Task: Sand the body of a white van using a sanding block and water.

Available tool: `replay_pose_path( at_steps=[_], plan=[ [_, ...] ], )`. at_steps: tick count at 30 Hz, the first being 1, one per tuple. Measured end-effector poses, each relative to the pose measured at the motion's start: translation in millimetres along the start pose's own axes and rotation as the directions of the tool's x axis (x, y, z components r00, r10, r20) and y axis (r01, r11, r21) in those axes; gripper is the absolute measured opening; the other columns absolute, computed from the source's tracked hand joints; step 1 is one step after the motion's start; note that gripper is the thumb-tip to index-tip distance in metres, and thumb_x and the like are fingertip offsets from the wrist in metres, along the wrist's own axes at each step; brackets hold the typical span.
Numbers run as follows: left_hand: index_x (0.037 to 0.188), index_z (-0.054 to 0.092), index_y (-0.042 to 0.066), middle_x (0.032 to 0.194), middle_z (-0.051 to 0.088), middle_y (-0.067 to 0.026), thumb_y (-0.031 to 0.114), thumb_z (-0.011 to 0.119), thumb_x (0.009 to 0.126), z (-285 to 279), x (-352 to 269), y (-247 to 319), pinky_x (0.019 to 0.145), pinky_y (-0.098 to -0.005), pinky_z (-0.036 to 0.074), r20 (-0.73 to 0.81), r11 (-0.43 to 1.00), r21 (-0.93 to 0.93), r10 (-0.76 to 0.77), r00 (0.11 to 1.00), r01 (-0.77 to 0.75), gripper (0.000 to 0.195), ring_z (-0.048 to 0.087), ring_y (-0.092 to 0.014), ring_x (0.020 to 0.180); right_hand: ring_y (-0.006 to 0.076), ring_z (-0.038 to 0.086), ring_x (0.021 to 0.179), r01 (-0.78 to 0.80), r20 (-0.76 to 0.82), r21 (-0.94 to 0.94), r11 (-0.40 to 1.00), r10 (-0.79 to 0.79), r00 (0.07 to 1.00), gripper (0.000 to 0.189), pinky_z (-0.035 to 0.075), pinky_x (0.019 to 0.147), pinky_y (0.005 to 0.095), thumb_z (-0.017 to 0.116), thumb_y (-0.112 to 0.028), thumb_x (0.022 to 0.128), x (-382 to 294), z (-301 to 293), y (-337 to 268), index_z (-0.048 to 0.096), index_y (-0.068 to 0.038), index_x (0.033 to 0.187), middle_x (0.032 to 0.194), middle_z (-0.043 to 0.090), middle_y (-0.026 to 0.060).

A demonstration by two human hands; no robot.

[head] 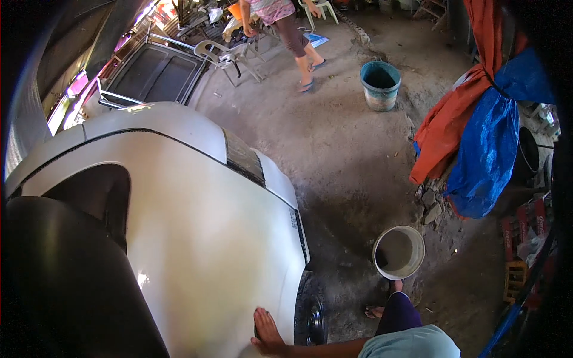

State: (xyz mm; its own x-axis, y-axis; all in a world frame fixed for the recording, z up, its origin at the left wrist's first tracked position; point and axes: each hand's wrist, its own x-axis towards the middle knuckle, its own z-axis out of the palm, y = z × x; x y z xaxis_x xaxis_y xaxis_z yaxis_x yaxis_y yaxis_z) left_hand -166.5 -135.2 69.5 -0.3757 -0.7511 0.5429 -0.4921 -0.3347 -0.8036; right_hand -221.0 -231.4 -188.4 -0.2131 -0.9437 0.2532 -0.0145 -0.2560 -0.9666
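My right hand lies palm down, fingers together, on the white painted body panel of a car. A thin dark edge shows beside the fingers; whether it is something held under them or shadow, I cannot tell. The forearm comes in from the right, out of a pale blue-green sleeve. Just right of the hand is a black wheel with its tyre. The panel has cloudy yellowish and grey patches. A lamp sits at the car's far corner. My left hand is out of view.
A pale bucket with murky liquid stands by my feet. Farther off are a teal-rimmed bucket, a walking person, plastic chairs and a dark metal-framed panel. Red and blue tarpaulins hang at right, above rubble and crates.
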Motion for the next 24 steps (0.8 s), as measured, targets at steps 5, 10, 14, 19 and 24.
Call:
replay_pose_path(
  at_steps=[5, 10, 14, 19, 24],
  plan=[
    [0.145, 0.031, 0.029, 0.143, 0.037, -0.0240, 0.056, 0.028, 0.092, -1, 5, 6, 0.098, -0.0645, 0.030, -0.036, 0.999, -0.030, 0.028, 0.999, -0.029, 0.059, 0.040, -0.045, 0.125, 0.0414, 0.021, 0.137, -0.100, -0.407, -0.067, 0.993, 0.064, 0.911, 0.058, 0.019, 0.112, 0.0463, 0.035, -0.029, 0.099, 241, -86, 56, 0.022, 0.008, 0.142, 0.146, 0.023, 0.0298],
    [0.146, 0.030, 0.027, 0.142, 0.037, -0.0249, 0.054, 0.025, 0.094, 1, 3, 0, 0.101, -0.0627, 0.028, -0.113, 0.999, 0.020, 0.047, 0.993, -0.045, 0.058, 0.040, -0.045, 0.127, 0.0350, 0.017, 0.141, 0.022, -0.305, -0.074, 0.997, -0.044, 0.951, 0.060, 0.013, 0.115, 0.0436, 0.045, -0.019, 0.094, 172, -45, 31, 0.021, 0.007, 0.142, 0.150, 0.019, 0.0245],
    [0.146, 0.030, 0.025, 0.143, 0.035, -0.0253, 0.053, 0.025, 0.095, -4, 4, 5, 0.102, -0.0622, 0.027, -0.093, 0.999, 0.022, -0.034, 0.995, 0.036, 0.059, 0.037, -0.046, 0.128, 0.0408, 0.012, 0.141, 0.098, 0.115, -0.136, 0.986, -0.082, 0.990, 0.074, 0.007, 0.115, 0.0477, 0.052, -0.017, 0.082, 20, 3, 4, 0.019, 0.010, 0.142, 0.149, 0.016, 0.0297],
    [0.147, 0.026, 0.019, 0.147, 0.026, -0.0258, 0.055, 0.025, 0.095, -14, 13, 10, 0.109, -0.0570, 0.023, 0.095, 0.998, 0.050, 0.044, 0.995, -0.049, 0.064, 0.030, -0.042, 0.135, 0.0350, 0.029, 0.136, 0.056, -0.476, -0.097, 0.994, -0.096, 0.874, 0.049, 0.021, 0.113, 0.0400, 0.042, -0.018, 0.096, 265, -98, 99, 0.034, 0.005, 0.138, 0.143, 0.035, 0.0242],
    [0.144, 0.035, 0.018, 0.147, 0.028, -0.0247, 0.054, 0.037, 0.094, -19, 12, 2, 0.108, -0.0569, 0.024, -0.033, 0.994, 0.106, 0.039, 0.999, -0.036, 0.062, 0.028, -0.039, 0.137, 0.0401, 0.028, 0.135, 0.098, -0.366, -0.089, 0.991, -0.124, 0.922, 0.062, 0.019, 0.112, 0.0490, 0.049, -0.018, 0.091, 191, -45, 32, 0.024, 0.008, 0.141, 0.146, 0.028, 0.0261]
  ],
)
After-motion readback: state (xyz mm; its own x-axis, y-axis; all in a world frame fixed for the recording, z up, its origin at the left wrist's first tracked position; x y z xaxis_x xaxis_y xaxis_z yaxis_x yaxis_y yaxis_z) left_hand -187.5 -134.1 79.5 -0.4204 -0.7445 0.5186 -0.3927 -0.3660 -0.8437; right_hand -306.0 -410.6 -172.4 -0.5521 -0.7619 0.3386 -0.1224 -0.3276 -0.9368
